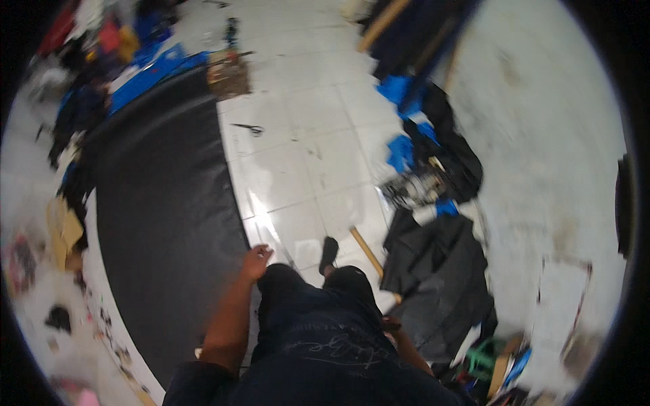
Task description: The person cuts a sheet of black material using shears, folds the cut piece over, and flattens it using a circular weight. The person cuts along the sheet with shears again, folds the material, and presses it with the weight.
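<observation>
My left hand (256, 262) hangs beside my left thigh, over the right edge of a wide black sheet of material (162, 230). Its fingers are curled together, and a small whitish spot shows at the fingertips, too small to name. Low by my right hip is my right hand (391, 324), dark and partly hidden, so its fingers cannot be made out. A pair of black scissors (250, 128) lies ahead on the white tiled floor (305, 162), to the right of the sheet and out of reach of both hands.
A cardboard tube (366, 252) lies right of my foot, beside a crumpled black material heap (440, 291). Blue scraps (401, 153) and long dark rolls (413, 40) line the right wall. Mixed cloth and scraps (101, 54) pile up at far left. A brown piece (229, 78) sits by the sheet's far corner.
</observation>
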`<state>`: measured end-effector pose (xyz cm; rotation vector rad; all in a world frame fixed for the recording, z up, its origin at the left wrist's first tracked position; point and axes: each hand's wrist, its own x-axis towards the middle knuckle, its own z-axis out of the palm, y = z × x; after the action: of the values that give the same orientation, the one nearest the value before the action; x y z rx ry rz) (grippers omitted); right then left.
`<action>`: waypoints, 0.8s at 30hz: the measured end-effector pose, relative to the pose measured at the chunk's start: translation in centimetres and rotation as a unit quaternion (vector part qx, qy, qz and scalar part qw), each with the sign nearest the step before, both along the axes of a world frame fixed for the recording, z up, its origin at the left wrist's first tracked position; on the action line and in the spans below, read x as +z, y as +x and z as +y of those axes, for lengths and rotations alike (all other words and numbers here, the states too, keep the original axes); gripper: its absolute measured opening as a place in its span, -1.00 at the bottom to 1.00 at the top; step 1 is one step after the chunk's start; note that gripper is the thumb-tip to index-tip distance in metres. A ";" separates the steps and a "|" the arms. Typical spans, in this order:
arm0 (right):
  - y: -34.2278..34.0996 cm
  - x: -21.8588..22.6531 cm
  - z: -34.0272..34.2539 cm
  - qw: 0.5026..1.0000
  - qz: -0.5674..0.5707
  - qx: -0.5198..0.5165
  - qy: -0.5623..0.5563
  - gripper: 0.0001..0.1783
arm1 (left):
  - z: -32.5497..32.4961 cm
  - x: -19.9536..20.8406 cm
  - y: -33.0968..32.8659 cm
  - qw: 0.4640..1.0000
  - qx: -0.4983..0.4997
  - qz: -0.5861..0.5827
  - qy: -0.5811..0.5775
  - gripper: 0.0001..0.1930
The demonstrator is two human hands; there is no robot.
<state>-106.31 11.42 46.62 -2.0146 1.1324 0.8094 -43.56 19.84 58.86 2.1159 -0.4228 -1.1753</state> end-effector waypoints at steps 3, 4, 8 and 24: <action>7.5 3.4 -17.9 0.792 -0.279 -0.481 0.254 -0.72 | 1.6 -1.5 0.2 0.990 0.054 0.003 0.128 -0.46; 12.2 5.8 -22.9 0.910 -0.170 -0.355 0.133 -0.71 | 3.3 -2.2 0.1 0.986 0.084 0.005 0.142 -0.46; 30.6 11.3 -40.8 0.996 -0.033 0.012 -0.082 -0.64 | 10.1 -6.2 -0.7 0.951 0.197 -0.006 0.236 -0.52; 82.9 19.7 -38.4 0.753 -0.087 0.647 0.086 -0.61 | -14.4 1.2 16.6 0.925 0.378 -0.013 0.027 -0.52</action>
<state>-23.39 -26.97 66.36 -2.4635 -0.6557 1.2109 -27.01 5.39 60.06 2.0370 0.4058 -0.6996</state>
